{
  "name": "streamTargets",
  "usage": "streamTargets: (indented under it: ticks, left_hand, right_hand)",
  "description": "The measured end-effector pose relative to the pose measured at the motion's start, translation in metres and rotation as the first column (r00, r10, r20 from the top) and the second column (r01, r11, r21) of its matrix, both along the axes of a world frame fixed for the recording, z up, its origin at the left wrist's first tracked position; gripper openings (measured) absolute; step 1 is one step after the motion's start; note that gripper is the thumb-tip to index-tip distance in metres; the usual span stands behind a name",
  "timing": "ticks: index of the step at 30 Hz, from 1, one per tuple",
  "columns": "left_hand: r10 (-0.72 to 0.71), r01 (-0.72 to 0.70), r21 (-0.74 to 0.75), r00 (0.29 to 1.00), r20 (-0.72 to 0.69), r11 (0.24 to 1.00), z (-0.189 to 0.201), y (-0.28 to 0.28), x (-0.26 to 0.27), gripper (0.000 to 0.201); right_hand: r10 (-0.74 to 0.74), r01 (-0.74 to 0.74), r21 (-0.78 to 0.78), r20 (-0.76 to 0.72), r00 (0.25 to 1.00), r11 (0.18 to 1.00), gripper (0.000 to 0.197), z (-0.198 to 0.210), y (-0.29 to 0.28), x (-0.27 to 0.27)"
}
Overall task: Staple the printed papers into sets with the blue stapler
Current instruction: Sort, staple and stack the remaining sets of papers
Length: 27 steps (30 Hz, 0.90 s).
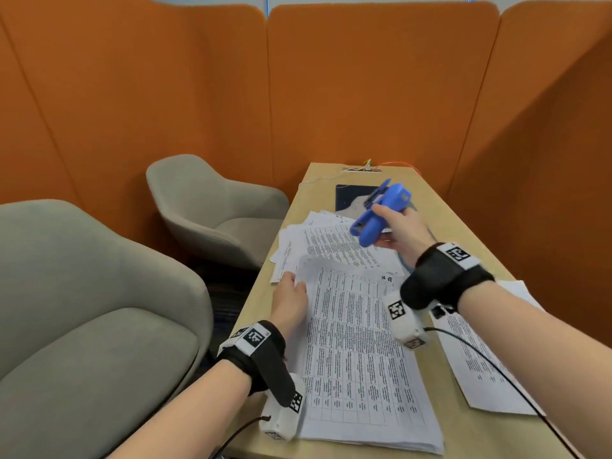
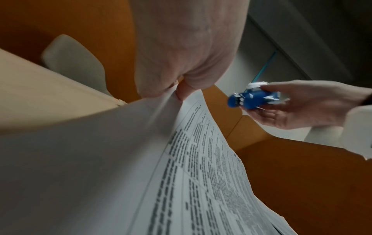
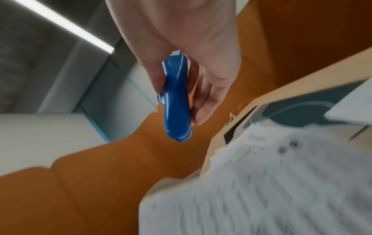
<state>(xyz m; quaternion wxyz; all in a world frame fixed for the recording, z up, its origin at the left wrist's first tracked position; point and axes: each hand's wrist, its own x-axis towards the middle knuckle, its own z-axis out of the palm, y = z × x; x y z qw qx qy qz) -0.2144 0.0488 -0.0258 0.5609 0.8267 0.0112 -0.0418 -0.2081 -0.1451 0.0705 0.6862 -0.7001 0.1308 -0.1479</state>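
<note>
Right hand (image 1: 402, 231) up over the far papers (image 1: 334, 243), fingers curled round the stapler (image 1: 381, 212) – held in the air, clear of the table (image 1: 470, 438). Left hand (image 1: 291, 301) pinching the far-left corner of the near stack (image 1: 361, 359), lifting it a bit.

Left hand (image 1: 291, 301) reaches forward low at the left, back of hand up, wrist in a black strap; fingertips (image 2: 182, 93) pinch the far left corner of the top printed sheet (image 1: 357, 342). Right hand (image 1: 402, 231) is raised farther off and to the right, wrist strapped too, thumb and fingers wrapped round the blue stapler (image 1: 377, 215), held in the air. Right wrist view is blurred, so the exact finger placement is probably thumb on one side, fingers opposite.
</note>
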Motion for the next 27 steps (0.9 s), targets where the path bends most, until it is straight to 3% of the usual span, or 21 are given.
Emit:
streamTargets:
  ticks: [4, 8, 12, 15, 18, 21, 27]
  left_hand:
    - [0.002, -0.003, 0.016, 0.997, 0.079, 1.000, 0.004, -0.004, -0.002, 0.028]
    - [-0.005, 0.001, 0.026, 0.989, 0.148, 1.000, 0.008, -0.005, -0.003, 0.023]
    - [-0.012, 0.007, 0.029, 0.981, 0.195, 1.000, 0.011, -0.008, -0.004, 0.016]
    - [-0.014, 0.014, 0.004, 0.977, 0.212, 1.000, 0.015, -0.008, -0.008, 0.010]
    - [-0.035, 0.037, -0.005, 0.970, 0.239, 0.999, 0.017, -0.009, -0.011, 0.026]
    - [-0.080, 0.074, 0.037, 0.967, 0.242, 0.997, 0.020, -0.013, -0.014, 0.046]
    - [-0.101, 0.088, 0.058, 0.956, 0.276, 0.994, 0.024, -0.014, -0.016, 0.045]
  right_hand:
    - [0.012, -0.015, -0.130, -0.020, 1.000, 0.991, 0.029, -0.014, 0.040, 0.006]
    - [-0.017, 0.001, -0.274, -0.057, 0.998, 0.962, 0.047, -0.027, 0.054, 0.016]
    - [-0.033, 0.017, -0.256, -0.058, 0.998, 0.966, 0.068, -0.030, 0.064, 0.020]
    - [-0.015, 0.007, -0.171, -0.048, 0.999, 0.985, 0.052, -0.023, 0.075, 0.020]
    - [-0.019, 0.009, -0.158, -0.062, 0.998, 0.987, 0.025, -0.016, 0.081, 0.020]
    - [-0.064, 0.053, -0.173, -0.060, 0.996, 0.984, 0.029, -0.017, 0.081, 0.028]
    - [-0.087, 0.076, -0.185, -0.052, 0.995, 0.980, 0.055, -0.020, 0.087, 0.033]
